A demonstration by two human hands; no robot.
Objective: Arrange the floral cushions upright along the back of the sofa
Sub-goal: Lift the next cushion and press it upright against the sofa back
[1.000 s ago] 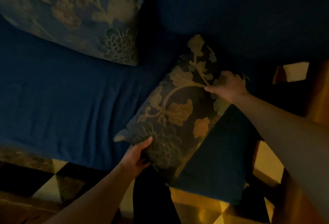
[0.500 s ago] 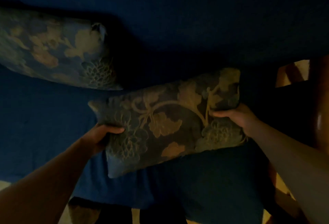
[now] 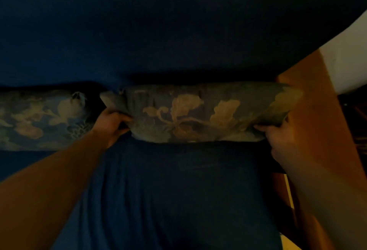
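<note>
A dark floral cushion (image 3: pixel 198 114) with tan leaves stands upright against the blue sofa back (image 3: pixel 158 31), at the right end of the seat. My left hand (image 3: pixel 111 124) grips its left edge, and my right hand (image 3: pixel 282 138) grips its lower right corner. A second floral cushion (image 3: pixel 39 118) leans on the sofa back just to the left, a small gap between the two. The scene is dim.
The blue sofa seat (image 3: pixel 168 200) stretches toward me between my forearms. A wooden armrest or frame (image 3: pixel 309 110) borders the sofa on the right, with a white wall (image 3: pixel 347 55) beyond it.
Both hands carried the cushion from the seat's front edge back to the sofa back and turned it level and upright. My view moved closer to the sofa.
</note>
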